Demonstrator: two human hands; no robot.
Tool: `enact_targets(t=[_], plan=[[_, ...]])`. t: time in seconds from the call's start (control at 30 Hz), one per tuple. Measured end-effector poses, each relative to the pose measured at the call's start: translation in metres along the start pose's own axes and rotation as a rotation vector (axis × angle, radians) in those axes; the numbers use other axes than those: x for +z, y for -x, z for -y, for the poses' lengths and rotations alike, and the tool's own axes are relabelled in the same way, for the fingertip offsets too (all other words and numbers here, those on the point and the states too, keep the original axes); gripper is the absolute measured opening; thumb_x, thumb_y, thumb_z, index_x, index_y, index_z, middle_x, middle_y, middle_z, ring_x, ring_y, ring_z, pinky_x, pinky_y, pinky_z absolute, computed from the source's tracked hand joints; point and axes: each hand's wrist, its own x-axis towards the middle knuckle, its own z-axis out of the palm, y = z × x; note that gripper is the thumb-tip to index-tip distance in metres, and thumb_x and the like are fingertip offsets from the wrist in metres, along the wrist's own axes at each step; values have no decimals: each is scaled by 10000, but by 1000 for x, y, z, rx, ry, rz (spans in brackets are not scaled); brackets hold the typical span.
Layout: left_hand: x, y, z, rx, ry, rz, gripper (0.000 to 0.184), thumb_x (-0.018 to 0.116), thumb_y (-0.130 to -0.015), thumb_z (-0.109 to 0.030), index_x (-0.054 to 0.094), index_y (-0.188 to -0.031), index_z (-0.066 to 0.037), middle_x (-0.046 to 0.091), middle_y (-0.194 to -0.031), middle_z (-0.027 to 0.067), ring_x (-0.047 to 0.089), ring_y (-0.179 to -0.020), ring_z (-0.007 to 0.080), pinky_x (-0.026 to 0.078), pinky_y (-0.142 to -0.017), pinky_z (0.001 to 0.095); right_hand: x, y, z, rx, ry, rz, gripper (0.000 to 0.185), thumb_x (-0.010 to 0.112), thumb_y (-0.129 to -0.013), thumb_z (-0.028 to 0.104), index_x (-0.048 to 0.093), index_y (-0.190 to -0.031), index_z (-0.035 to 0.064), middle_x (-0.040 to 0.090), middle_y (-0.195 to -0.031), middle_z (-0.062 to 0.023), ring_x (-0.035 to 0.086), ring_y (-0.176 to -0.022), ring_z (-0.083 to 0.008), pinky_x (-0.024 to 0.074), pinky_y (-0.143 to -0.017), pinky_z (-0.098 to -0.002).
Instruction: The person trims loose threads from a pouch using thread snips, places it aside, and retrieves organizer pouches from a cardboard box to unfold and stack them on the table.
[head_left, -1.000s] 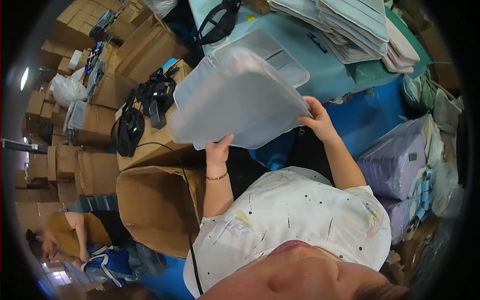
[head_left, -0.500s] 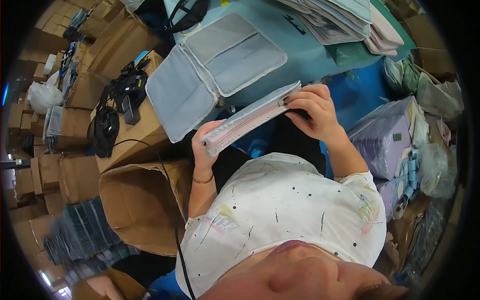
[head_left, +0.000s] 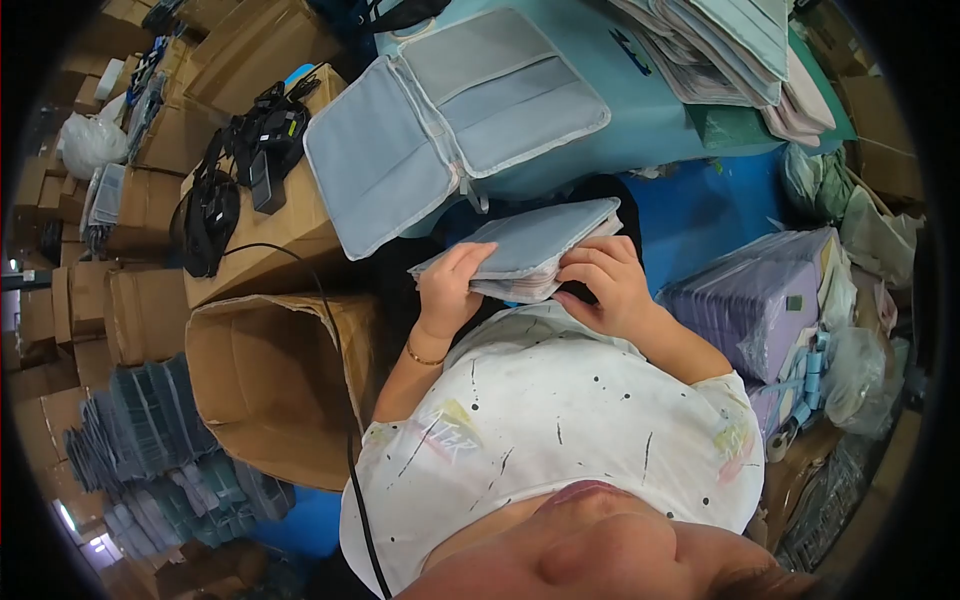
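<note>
A closed grey-blue fabric case [head_left: 545, 237] with a pale zippered edge lies close to my body, above my lap. My left hand [head_left: 455, 287] grips its left end, fingers over the top face. At the right end, my right hand [head_left: 608, 285] pinches the edge nearest me, with the fingertips partly hidden. Beyond it a second case [head_left: 390, 150] lies spread open, showing its inner pockets, across the near edge of the teal table [head_left: 640, 120]. A small strap hangs from that open case between its halves.
An open cardboard box [head_left: 270, 385] stands at my left, with a black cable over it. Black straps and a device [head_left: 265, 180] rest on a carton. Stacked cases [head_left: 720, 50] are at the upper right, wrapped purple goods [head_left: 750, 300] at the right.
The held case came down from over the open case, was seen edge-on, and now lies flatter near my body. Both hands moved closer together. The person at the lower left has gone from view.
</note>
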Motion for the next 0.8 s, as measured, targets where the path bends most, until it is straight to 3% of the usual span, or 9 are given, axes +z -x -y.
enact_targets(t=[0.07, 0.2, 0.3, 0.4, 0.53, 0.63, 0.7, 0.77, 0.8], plan=[[3, 4, 2, -31, 66, 12, 440, 639, -629, 74, 675, -1044, -69, 673, -948, 94, 661, -819, 291, 535, -694, 316, -4, 5, -14, 54, -94, 45, 334, 781, -675, 188, 625, -965, 128, 641, -995, -19, 568, -971, -246, 372, -841, -388], [4, 8, 4, -55, 247, -45, 421, 675, -639, 59, 682, -1042, -65, 671, -933, 128, 666, -800, 282, 532, -698, 296, -17, 24, -73, 146, 265, 30, 258, 688, -789, 226, 648, -1020, 117, 653, -1012, -51, 576, -981, -256, 366, -899, -393], [8, 11, 6, -39, 293, -28, 409, 696, -659, 53, 671, -1058, -37, 668, -930, 150, 661, -822, 297, 529, -728, 301, -10, 45, -102, 373, 8, -93, 203, 606, -888, 203, 640, -1048, 83, 660, -1028, -62, 593, -964, -231, 400, -897, -365], [14, 21, 16, -73, 307, -76, 368, 715, -703, 45, 655, -1064, 8, 675, -951, 148, 663, -858, 265, 514, -770, 300, 7, 55, -108, 666, -547, -237, 272, 497, -977, 231, 623, -1112, 31, 661, -1056, -69, 597, -964, -198, 430, -896, -329], [21, 19, -4, -392, 754, -151, 267, 720, -783, 22, 652, -1041, 30, 681, -1005, 92, 624, -906, 149, 485, -809, 285, 43, 76, -121, 1019, -1118, -154, 549, 351, -1013, 474, 569, -1249, 29, 619, -1173, -83, 560, -1071, -188, 422, -941, -352], [20, 16, -6, -488, 845, -139, 265, 708, -791, 42, 648, -1049, 34, 674, -1017, 70, 616, -914, 141, 483, -822, 283, 51, 80, -118, 945, -944, -18, 540, 370, -1005, 473, 557, -1276, 45, 573, -1257, -70, 499, -1155, -169, 375, -977, -324], [18, 19, -4, -616, 926, -143, 281, 707, -784, 58, 644, -1057, 39, 670, -1024, 66, 614, -918, 138, 480, -831, 280, 66, 87, -124, 926, -840, 24, 452, 489, -985, 390, 589, -1222, 18, 619, -1153, -64, 544, -1048, -148, 418, -914, -298], [11, 12, -6, -566, 956, -284, 311, 706, -763, 89, 638, -1063, 47, 666, -1032, 74, 614, -923, 142, 477, -845, 282, 76, 93, -124, 946, -718, 159, 412, 573, -955, 351, 624, -1154, -5, 648, -1057, -68, 571, -973, -140, 453, -865, -289], [3, 5, -10, -537, 977, -323, 321, 704, -756, 100, 636, -1065, 48, 666, -1035, 79, 614, -927, 145, 476, -851, 285, 77, 87, -108, 910, -726, 63, 402, 573, -948, 370, 639, -1140, 24, 644, -974, -84, 576, -938, -160, 454, -847, -306]])
